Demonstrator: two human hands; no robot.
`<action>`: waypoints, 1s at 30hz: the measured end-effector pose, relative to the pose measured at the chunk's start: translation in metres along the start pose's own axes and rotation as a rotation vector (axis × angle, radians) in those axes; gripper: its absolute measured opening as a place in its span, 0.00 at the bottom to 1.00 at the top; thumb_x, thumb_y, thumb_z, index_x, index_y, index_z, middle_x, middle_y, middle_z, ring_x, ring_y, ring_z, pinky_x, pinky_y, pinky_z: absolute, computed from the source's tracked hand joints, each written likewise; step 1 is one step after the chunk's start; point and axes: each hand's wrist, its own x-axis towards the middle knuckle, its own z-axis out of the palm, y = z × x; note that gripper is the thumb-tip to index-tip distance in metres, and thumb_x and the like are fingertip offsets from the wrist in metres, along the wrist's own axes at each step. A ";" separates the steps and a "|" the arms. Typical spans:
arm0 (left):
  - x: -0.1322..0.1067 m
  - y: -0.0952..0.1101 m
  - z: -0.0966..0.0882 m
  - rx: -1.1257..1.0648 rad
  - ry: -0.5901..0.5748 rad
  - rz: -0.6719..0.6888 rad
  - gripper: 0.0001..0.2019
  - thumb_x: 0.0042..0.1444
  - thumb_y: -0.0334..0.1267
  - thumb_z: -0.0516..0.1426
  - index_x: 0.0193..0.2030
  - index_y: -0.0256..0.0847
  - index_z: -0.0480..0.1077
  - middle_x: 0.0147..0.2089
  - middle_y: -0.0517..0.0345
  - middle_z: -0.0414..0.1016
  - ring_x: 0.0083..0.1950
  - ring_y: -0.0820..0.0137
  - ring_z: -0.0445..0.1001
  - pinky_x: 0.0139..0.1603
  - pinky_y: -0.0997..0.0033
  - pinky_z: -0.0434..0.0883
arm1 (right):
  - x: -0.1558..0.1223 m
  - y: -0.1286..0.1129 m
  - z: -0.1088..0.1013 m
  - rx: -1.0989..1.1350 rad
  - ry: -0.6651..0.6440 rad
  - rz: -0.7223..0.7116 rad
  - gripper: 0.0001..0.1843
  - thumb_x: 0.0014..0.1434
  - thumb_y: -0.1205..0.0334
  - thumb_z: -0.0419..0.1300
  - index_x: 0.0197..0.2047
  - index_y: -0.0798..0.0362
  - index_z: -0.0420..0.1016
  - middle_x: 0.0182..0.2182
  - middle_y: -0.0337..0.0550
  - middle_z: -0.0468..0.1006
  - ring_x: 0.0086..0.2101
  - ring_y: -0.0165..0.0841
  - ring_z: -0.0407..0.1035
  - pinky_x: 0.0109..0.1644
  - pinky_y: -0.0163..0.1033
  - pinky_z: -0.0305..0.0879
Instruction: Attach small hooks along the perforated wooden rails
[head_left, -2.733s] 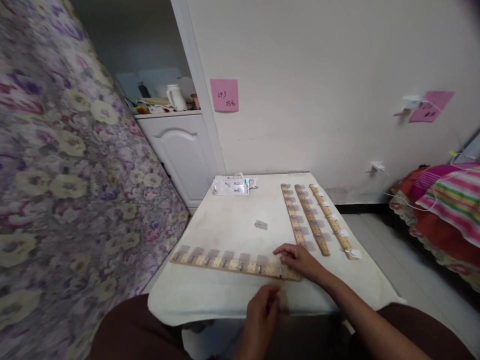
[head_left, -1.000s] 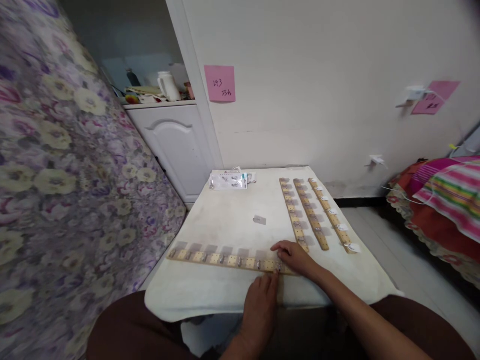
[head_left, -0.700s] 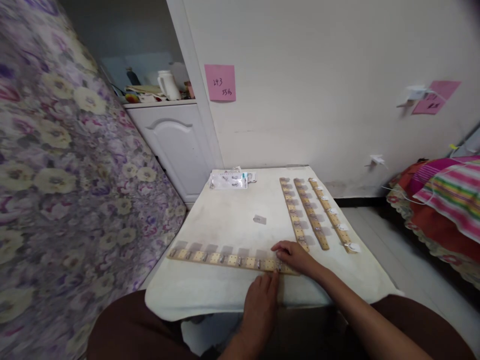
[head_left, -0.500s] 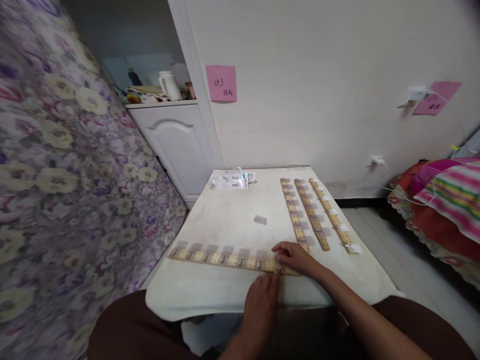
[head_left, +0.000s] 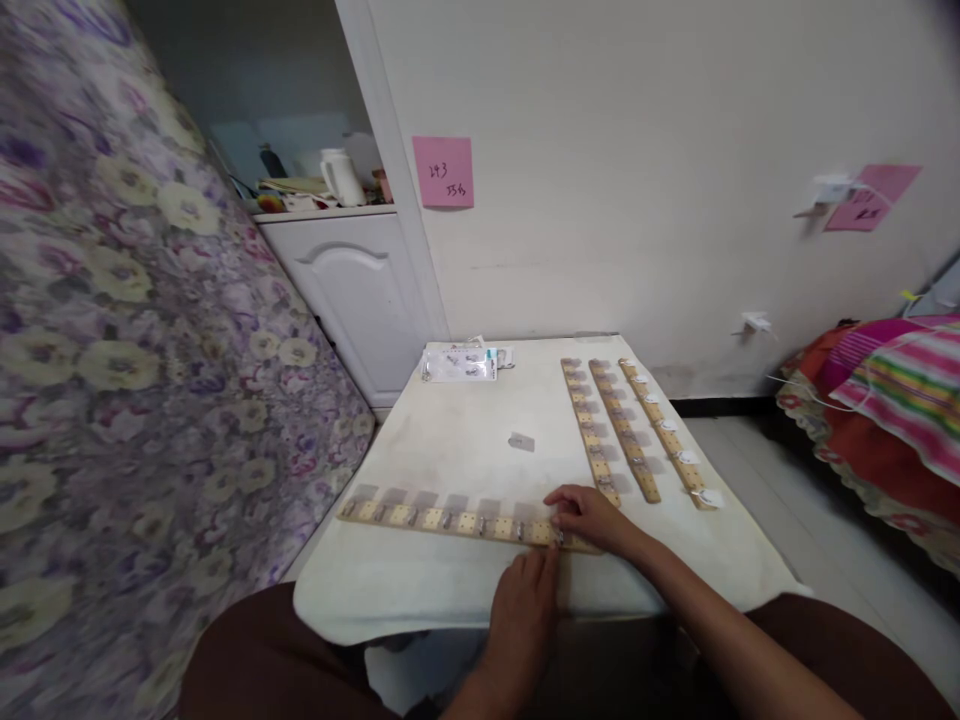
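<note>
A long wooden strip (head_left: 431, 519) with rows of small holes lies crosswise near the table's front edge. Several small silvery metal pieces sit along it, each with a clear tag standing behind. At its right end, my right hand (head_left: 589, 515) is closed, thumb and fingers bent together beside a silvery piece (head_left: 560, 538). My left hand (head_left: 525, 590) comes from the front, its fingers pressed together and their tips at the strip's front edge by that same piece. What lies between the fingertips of either hand is too small to make out. Farther back, a loose clear tag (head_left: 521, 441) lies flat.
Three more wooden strips (head_left: 592, 435) with metal pieces and tags lie lengthwise on the right of the white-covered table (head_left: 420, 440). Clear packets (head_left: 459, 364) are at the back left. A floral curtain (head_left: 150, 350) hangs left; a wall (head_left: 600, 200) stands behind.
Both hands stay at the strip's right end with almost no visible movement. The view has shifted very slightly.
</note>
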 end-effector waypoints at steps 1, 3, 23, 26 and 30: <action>0.000 0.000 0.000 -0.003 -0.006 0.000 0.28 0.55 0.24 0.52 0.63 0.40 0.54 0.47 0.52 0.70 0.44 0.63 0.68 0.44 0.63 0.67 | 0.000 -0.001 0.000 0.012 -0.004 0.003 0.15 0.48 0.64 0.61 0.42 0.54 0.76 0.24 0.36 0.70 0.26 0.29 0.63 0.30 0.33 0.57; 0.000 0.000 -0.001 -0.009 -0.012 0.005 0.28 0.56 0.24 0.52 0.63 0.40 0.55 0.48 0.52 0.70 0.45 0.63 0.68 0.44 0.63 0.67 | -0.001 -0.002 -0.001 0.036 -0.012 0.006 0.16 0.48 0.64 0.61 0.42 0.55 0.76 0.23 0.35 0.70 0.26 0.28 0.63 0.31 0.33 0.57; 0.001 0.000 0.001 0.007 -0.005 0.007 0.28 0.55 0.24 0.52 0.63 0.40 0.54 0.45 0.52 0.70 0.43 0.64 0.68 0.42 0.63 0.68 | 0.000 -0.003 0.000 0.105 -0.001 0.046 0.16 0.45 0.65 0.63 0.41 0.54 0.76 0.23 0.35 0.71 0.26 0.28 0.63 0.30 0.33 0.57; 0.001 -0.001 0.001 -0.019 0.011 0.022 0.28 0.55 0.24 0.51 0.63 0.40 0.54 0.45 0.52 0.70 0.44 0.64 0.68 0.43 0.63 0.68 | 0.002 -0.004 -0.001 0.115 0.003 0.059 0.17 0.44 0.66 0.64 0.40 0.54 0.76 0.24 0.35 0.73 0.26 0.29 0.65 0.31 0.33 0.58; 0.002 -0.003 0.003 -0.012 0.026 0.022 0.28 0.55 0.23 0.51 0.63 0.40 0.54 0.45 0.52 0.70 0.44 0.64 0.68 0.43 0.64 0.68 | 0.004 -0.003 0.000 0.100 0.001 0.083 0.18 0.42 0.67 0.65 0.40 0.54 0.76 0.26 0.36 0.74 0.27 0.29 0.66 0.31 0.32 0.58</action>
